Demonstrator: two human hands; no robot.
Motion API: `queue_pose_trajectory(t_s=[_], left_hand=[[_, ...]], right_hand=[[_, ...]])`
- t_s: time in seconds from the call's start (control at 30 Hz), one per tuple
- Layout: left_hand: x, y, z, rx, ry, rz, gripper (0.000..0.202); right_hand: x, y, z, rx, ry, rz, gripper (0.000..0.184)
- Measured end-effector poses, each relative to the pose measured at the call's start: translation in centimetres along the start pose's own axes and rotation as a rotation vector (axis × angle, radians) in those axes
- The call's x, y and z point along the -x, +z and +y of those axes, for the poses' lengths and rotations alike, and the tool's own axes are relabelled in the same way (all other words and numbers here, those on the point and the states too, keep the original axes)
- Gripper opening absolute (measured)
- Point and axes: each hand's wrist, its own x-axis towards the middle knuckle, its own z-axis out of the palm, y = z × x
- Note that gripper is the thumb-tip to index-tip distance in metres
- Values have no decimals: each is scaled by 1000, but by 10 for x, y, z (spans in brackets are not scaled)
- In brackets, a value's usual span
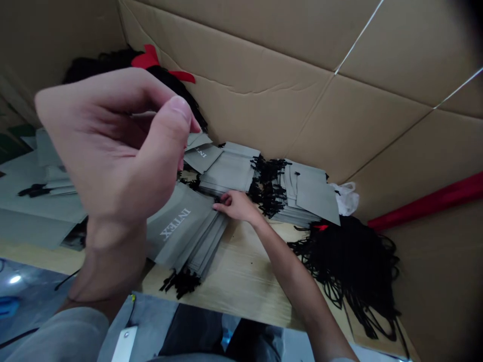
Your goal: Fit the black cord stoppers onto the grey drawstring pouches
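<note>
My left hand (124,146) is raised close to the camera, thumb pressed against curled fingers. Whatever it may hold is hidden. Farther off, my right hand (236,205) reaches over the table, its thumb and fingers pinched at the upper corner of a grey drawstring pouch (175,226) printed INTEX. That pouch lies on top of a stack, with black cord ends (183,282) at the near end. Behind my right hand is another pile of grey pouches (230,168). More lettered pouches (204,155) show partly behind my left hand.
A further stack of grey pouches (317,193) has black cord ends facing left. Black cords (350,256) lie bundled at the right, near a white plastic bag (346,197). Cardboard walls (264,75) enclose the wooden table (252,266). More grey pieces (33,201) lie left.
</note>
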Motion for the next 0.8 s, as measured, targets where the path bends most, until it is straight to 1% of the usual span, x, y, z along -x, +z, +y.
queue_pose_trajectory(t_s=[0.07, 0.1, 0.2, 0.33, 0.5, 0.67, 0.73, 0.8], left_hand=[[-3, 3, 0, -71, 20, 56, 21], [-4, 4, 0, -83, 19, 64, 20], [-4, 6, 0, -93, 11, 38, 20], [-2, 8, 1, -99, 8, 18, 20], [0, 10, 4, -117, 1, -2, 23], [-2, 9, 5, -127, 9, 14, 21], [-2, 9, 6, -110, -2, 23, 20], [-3, 9, 6, -107, -15, 16, 19]], right_hand=[[-4, 9, 0, -32, -17, -23, 36], [-6, 13, 0, -50, -22, -29, 37], [-11, 22, 5, -107, -29, -31, 37], [-16, 27, 13, -179, -45, -15, 38], [-17, 25, 18, -199, -72, -13, 39], [-15, 20, 16, -136, -87, 3, 38], [-12, 14, 16, -89, -94, 42, 37], [-8, 4, 17, -19, -101, 117, 37]])
